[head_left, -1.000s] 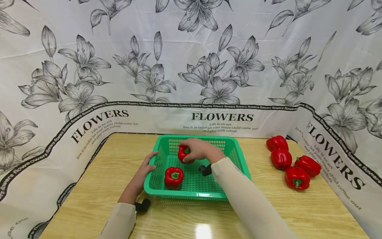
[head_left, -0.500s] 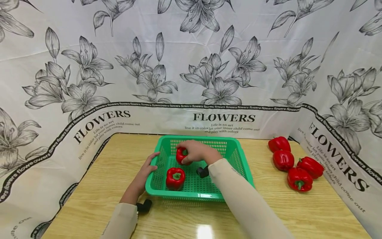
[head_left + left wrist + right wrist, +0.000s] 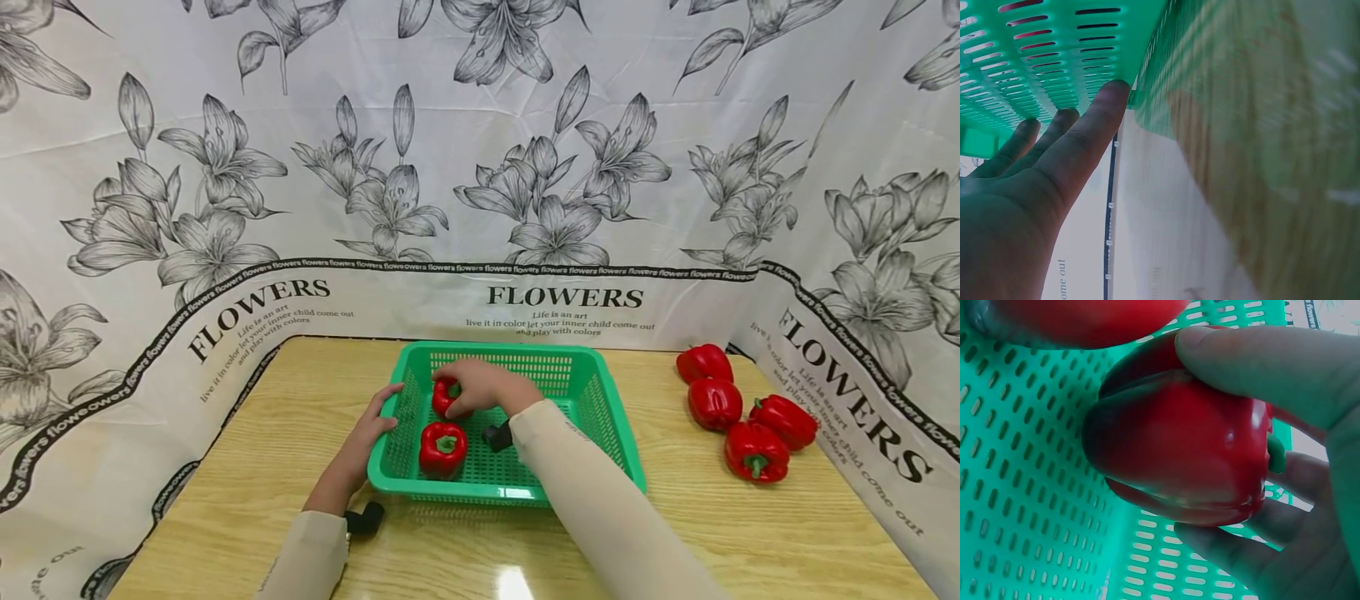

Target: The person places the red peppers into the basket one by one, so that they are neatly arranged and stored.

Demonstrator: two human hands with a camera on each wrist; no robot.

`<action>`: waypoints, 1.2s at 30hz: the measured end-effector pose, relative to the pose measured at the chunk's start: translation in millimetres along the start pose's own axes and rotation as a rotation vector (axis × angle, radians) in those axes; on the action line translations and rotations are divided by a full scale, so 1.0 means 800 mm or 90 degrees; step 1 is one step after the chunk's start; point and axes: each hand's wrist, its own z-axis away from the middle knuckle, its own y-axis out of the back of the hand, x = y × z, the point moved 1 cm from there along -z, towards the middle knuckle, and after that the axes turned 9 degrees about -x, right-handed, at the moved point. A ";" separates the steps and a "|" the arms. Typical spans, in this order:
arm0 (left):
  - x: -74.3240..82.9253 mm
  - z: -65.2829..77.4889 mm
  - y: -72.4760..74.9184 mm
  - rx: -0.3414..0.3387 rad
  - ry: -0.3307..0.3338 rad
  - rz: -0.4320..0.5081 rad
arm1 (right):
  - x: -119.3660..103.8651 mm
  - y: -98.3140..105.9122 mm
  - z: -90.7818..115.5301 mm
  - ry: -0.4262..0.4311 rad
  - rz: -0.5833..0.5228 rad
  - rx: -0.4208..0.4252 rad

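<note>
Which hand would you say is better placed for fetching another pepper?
Probably the right hand, after releasing the held pepper: the loose peppers lie at right; the left hand touches the basket.

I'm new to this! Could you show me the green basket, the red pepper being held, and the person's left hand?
Green basket [image 3: 465, 490]: head view, on its near rim.
Held red pepper [image 3: 1169, 450]: right wrist view, on its glossy side.
Left hand [image 3: 367, 429]: head view, on the middle of the hand.

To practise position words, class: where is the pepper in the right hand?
In the head view, that red pepper is in the green basket, left of centre, just beyond the other pepper there.
</note>
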 end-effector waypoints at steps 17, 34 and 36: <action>-0.001 0.001 -0.004 0.014 0.020 -0.004 | 0.002 -0.011 -0.010 0.007 0.016 0.006; -0.002 0.000 -0.003 0.013 0.020 0.005 | 0.001 -0.004 0.002 0.013 0.005 0.010; -0.001 0.000 -0.003 0.011 0.014 0.004 | 0.000 -0.001 0.005 0.010 0.010 0.011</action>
